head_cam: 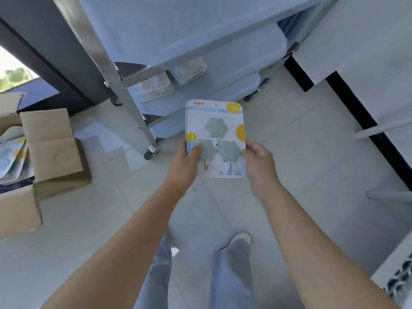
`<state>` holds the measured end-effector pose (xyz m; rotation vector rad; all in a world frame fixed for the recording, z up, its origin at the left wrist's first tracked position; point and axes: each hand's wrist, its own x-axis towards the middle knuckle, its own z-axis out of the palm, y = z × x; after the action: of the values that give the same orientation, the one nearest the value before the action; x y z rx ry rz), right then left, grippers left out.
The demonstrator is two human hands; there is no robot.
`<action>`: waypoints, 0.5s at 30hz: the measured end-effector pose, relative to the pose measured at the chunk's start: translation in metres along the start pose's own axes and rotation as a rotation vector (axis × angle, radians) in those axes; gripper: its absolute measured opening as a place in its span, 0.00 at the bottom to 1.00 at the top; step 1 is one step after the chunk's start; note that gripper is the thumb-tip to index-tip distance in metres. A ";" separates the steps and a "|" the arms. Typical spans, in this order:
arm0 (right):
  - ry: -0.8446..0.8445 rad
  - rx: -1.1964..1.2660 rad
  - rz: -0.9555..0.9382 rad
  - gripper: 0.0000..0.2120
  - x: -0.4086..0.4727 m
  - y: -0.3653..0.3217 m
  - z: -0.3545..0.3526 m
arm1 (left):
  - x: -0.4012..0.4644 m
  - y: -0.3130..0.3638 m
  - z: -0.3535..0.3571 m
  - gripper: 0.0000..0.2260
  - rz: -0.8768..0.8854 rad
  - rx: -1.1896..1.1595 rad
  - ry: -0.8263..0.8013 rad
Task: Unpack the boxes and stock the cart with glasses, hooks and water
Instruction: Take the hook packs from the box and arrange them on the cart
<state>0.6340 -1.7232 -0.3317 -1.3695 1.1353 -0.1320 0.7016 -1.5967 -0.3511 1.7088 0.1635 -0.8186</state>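
Observation:
I hold a stack of hook packs (215, 121) in front of me, above the tiled floor. The top card is white with three pale green hexagonal hooks. My left hand (185, 162) grips the stack's left edge, thumb on the front. My right hand (259, 161) pinches its right edge. Just beyond stands the steel cart (124, 76) on castors, with pale blue shelves. On a lower shelf lie several clear packs (156, 86). An open cardboard box (51, 150) at the left holds more hook packs (11, 152).
A dark window frame (44, 68) runs behind the cart at the left. White furniture with black edging (356, 63) stands at the right, with grey bars (383, 128) jutting out. My legs and one shoe (242, 238) are below on the light floor tiles.

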 end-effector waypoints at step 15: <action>-0.170 -0.178 -0.040 0.09 0.170 -0.033 -0.101 | 0.073 0.027 0.151 0.08 -0.053 -0.022 0.135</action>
<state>0.6668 -1.9152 -0.3778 -1.5315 0.9952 0.0579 0.7042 -1.7628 -0.3849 1.7455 0.3091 -0.7377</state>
